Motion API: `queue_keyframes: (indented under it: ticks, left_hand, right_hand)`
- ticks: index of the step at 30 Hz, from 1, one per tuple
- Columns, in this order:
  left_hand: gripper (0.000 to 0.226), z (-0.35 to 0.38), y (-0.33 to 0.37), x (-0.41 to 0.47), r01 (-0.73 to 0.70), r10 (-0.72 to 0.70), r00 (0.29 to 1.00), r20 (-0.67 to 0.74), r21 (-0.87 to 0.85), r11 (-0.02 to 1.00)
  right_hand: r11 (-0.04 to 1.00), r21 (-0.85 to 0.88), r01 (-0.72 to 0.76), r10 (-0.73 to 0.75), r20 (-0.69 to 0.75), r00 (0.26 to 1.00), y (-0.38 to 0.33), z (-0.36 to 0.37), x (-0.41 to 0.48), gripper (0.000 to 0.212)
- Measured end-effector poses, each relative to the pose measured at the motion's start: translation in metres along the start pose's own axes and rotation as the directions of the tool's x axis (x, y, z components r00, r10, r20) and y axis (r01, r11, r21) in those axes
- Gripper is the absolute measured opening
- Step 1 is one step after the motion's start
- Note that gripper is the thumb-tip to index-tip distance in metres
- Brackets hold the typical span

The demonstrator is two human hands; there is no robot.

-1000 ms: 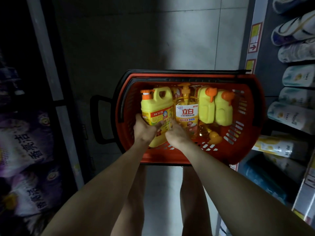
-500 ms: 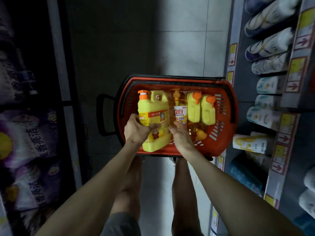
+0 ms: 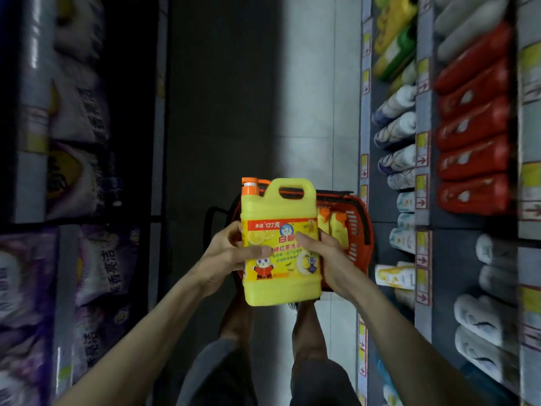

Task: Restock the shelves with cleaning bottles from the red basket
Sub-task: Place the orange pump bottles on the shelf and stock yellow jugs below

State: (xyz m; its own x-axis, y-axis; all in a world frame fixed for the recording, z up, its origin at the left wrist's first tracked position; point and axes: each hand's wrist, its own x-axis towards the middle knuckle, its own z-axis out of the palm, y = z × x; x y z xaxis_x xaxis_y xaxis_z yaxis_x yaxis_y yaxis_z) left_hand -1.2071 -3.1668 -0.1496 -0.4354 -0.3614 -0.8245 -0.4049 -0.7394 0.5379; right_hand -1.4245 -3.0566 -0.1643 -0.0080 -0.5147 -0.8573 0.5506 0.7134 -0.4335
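Yellow jug is upright, held in mid-air over the red basket, clear of it. Left hand clamps one side, thumb across the label; right hand clamps the other. Two-sided grip makes sense: big rigid plastic body, probably heavy, glossy label likely slick. Moulded loop handle on top is unused. Orange pump cap top left. Smaller yellow bottles sit in the basket. Shelves on the right are the likely destination.
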Motion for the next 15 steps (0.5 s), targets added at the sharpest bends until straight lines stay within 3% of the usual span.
queue_keyframes:
  ticks: [5,8,10,15]
  left_hand:
    - [0.064,0.002,0.064,-0.055,-0.069,0.067,0.997,0.032,0.047,0.997]
    - [0.062,0.004,0.098,-0.089,-0.092,0.09,0.994,0.055,0.04,0.995]
    - [0.056,0.01,0.114,-0.102,-0.099,0.097,0.993,0.063,0.023,0.995]
    - [0.046,0.02,0.152,-0.139,-0.194,0.195,0.98,0.044,-0.028,0.981]
  right_hand:
    - [0.986,-0.026,0.163,-0.163,-0.034,0.986,-0.037,0.035,-0.058,0.069]
    - [0.972,-0.083,0.221,-0.231,-0.122,0.965,-0.061,0.061,-0.093,0.089]
    - [0.95,-0.156,0.269,-0.292,-0.15,0.944,-0.076,0.071,-0.108,0.083]
    - [0.888,-0.27,0.373,-0.426,-0.174,0.888,-0.122,0.106,-0.157,0.043]
